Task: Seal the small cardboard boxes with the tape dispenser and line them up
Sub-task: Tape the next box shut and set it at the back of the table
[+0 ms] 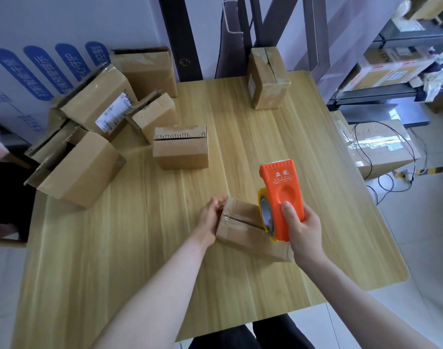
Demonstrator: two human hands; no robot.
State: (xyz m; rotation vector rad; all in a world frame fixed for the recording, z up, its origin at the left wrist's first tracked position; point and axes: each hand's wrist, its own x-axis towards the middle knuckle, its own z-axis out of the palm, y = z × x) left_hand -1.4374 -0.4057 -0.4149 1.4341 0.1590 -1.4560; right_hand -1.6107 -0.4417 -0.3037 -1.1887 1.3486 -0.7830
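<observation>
- Small cardboard box (243, 229) — lies on the near middle of my wooden table (139, 248), top seam facing up, clear tape already along part of that seam.
- Left hand (211, 219) — fingers curled round the box's left end, gripping it against the table.
- Right hand (302, 230) — closed round the lower body of the tape dispenser, thumb pressed on its orange face.
- Tape dispenser (282, 200) — orange, held upright with the toothed end pointing away from me; its tape roll (265, 212) touches the right end of the box's seam.
- Second box (181, 147) — beyond the first, mid-table, top flaps ragged and showing a slit between them.
- Taped box (268, 78) — standing on end at the far right edge of the table, well apart from the rest.
- Heap of boxes (94, 127) — far left, tilted and leaning on one another, some with loose flaps.
</observation>
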